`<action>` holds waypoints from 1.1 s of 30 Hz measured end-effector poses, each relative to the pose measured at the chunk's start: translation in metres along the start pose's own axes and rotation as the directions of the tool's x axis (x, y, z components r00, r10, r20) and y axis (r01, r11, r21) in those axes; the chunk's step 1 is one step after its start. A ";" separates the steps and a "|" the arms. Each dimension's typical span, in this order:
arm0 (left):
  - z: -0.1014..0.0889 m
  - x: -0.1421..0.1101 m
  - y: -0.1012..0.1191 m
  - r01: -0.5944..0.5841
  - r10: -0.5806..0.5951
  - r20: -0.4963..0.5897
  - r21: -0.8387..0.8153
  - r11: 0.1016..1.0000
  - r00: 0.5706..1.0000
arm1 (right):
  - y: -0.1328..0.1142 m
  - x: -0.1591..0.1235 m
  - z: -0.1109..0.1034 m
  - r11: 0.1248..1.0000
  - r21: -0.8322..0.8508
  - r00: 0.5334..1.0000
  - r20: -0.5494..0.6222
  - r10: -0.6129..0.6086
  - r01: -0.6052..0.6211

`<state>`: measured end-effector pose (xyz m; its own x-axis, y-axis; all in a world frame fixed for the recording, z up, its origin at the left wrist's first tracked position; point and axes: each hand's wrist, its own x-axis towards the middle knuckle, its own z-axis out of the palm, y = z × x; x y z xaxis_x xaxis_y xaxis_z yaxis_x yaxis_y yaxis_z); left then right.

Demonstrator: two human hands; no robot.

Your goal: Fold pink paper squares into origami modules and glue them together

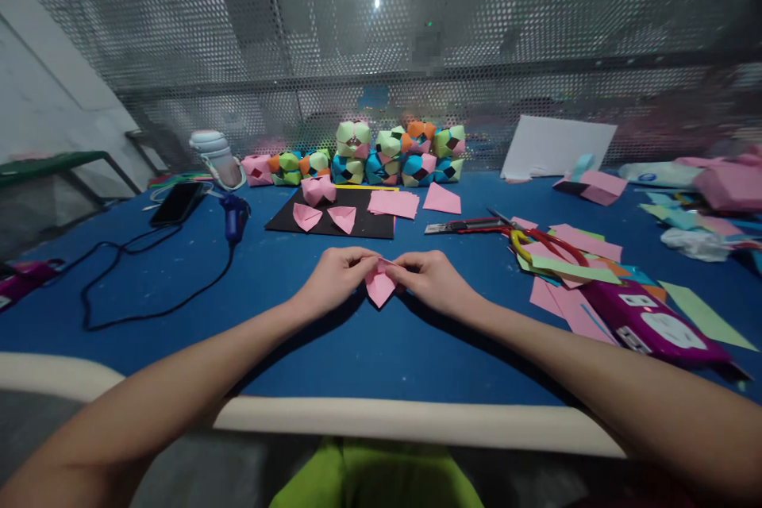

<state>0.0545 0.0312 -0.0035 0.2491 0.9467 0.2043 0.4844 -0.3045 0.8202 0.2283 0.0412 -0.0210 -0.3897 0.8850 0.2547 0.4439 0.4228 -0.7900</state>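
Between my two hands is a small folded piece of pink paper (381, 286), its pointed end toward me, just above the blue table (333, 357). My left hand (336, 278) pinches its upper left edge, and my right hand (432, 279) pinches the upper right edge. Beyond them, a black sheet (279, 221) carries two folded pink pieces, a left one (307, 216) and a right one (343, 217), plus a joined pink paper form (318, 190). A stack of flat pink paper (394, 204) lies partly on that sheet, with another pink sheet (442, 198) to its right.
Colourful folded paper balls (353, 140) are piled at the back. To the right lie a utility knife (467, 226), scissors (548, 242), paper scraps and a purple power strip (652, 325). On the left are a corded glue gun (234, 218), a phone (177, 203) and a bottle (217, 159).
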 end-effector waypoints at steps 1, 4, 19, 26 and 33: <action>0.000 0.000 0.001 -0.013 0.013 0.001 0.028 1.000 1.000 | 0.000 0.000 0.000 1.000 0.018 1.000 -0.010 0.009 -0.008; 0.001 -0.001 0.003 -0.021 0.024 -0.056 0.056 0.998 0.998 | 0.000 0.001 -0.001 0.997 0.073 0.998 -0.050 0.039 -0.036; 0.004 0.000 -0.004 0.066 -0.076 -0.089 -0.104 0.992 0.993 | 0.000 -0.001 0.002 0.995 0.089 0.999 -0.005 0.041 -0.041; 0.008 -0.002 -0.003 0.069 -0.080 -0.074 -0.143 0.987 0.994 | 0.005 -0.001 0.007 1.000 0.015 0.999 -0.044 0.013 -0.013; 0.007 -0.001 -0.005 0.120 -0.120 -0.002 -0.050 0.992 0.993 | 0.011 -0.001 0.010 1.000 -0.008 0.999 -0.043 -0.001 0.000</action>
<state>0.0582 0.0305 -0.0114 0.1880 0.9765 0.1055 0.4679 -0.1835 0.8645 0.2253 0.0433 -0.0358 -0.3553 0.8922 0.2789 0.4505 0.4249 -0.7852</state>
